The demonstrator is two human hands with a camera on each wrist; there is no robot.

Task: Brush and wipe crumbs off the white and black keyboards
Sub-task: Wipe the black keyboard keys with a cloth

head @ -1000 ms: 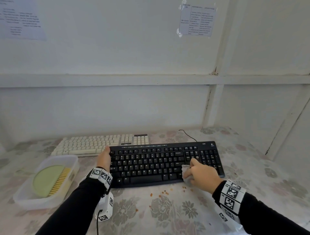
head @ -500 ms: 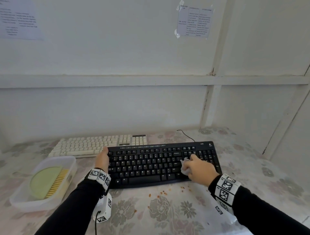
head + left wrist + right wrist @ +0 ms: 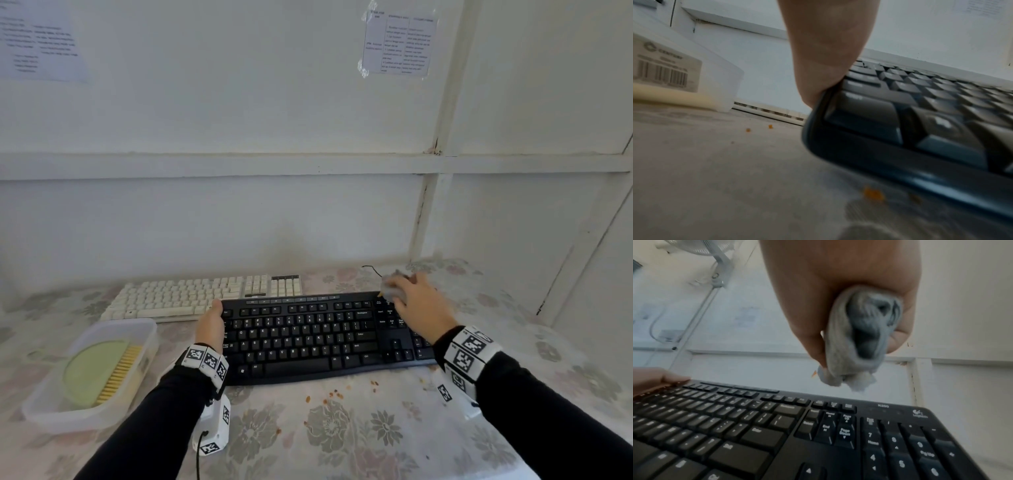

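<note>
The black keyboard (image 3: 308, 337) (image 3: 777, 434) (image 3: 920, 121) lies across the middle of the flowered table. My left hand (image 3: 210, 323) (image 3: 828, 53) grips its left end, thumb on the top corner. My right hand (image 3: 416, 303) (image 3: 838, 288) holds a bunched grey cloth (image 3: 394, 286) (image 3: 861, 344) and hovers just above the far right corner of the black keyboard. The white keyboard (image 3: 191, 296) lies behind it, to the left. Orange crumbs (image 3: 330, 395) (image 3: 873, 194) are scattered on the tablecloth in front of the black keyboard.
A clear plastic tub (image 3: 41, 407) (image 3: 684, 78) at the left holds a green-backed brush (image 3: 102, 371). A black cable (image 3: 371, 270) runs behind the black keyboard. White walls close the table at the back and right.
My right hand has carried the cloth from the keys near the front right up and away to the far right corner. The left hand has stayed on the keyboard's left end.
</note>
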